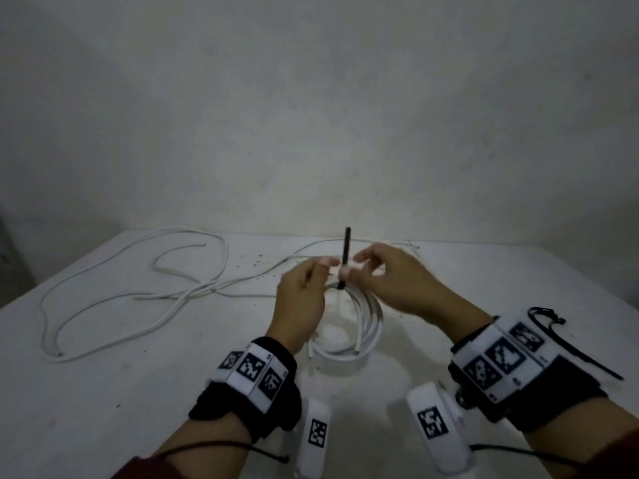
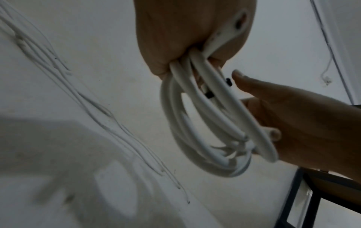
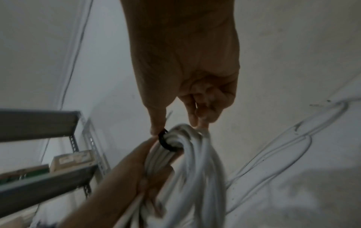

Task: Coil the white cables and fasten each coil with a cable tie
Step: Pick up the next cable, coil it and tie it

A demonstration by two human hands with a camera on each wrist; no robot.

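A coil of white cable (image 1: 364,319) hangs just above the middle of the white table (image 1: 103,392), held between both hands. My left hand (image 1: 321,271) grips the coil's top strands in a fist, seen close in the left wrist view (image 2: 185,46). A black cable tie (image 1: 346,250) loops round those strands, its tail pointing straight up. My right hand (image 1: 363,267) pinches the tie at the coil; the right wrist view shows the thumb on the black band (image 3: 166,141) wrapped round the bundle (image 3: 195,169). Loose white cables (image 1: 138,288) sprawl over the table's left half.
Another black cable tie (image 1: 553,326) lies on the table by my right wrist. A thin loose cable (image 1: 397,242) runs along the far edge by the wall. A grey metal shelf rack (image 3: 39,123) with boxes stands off to one side of the table.
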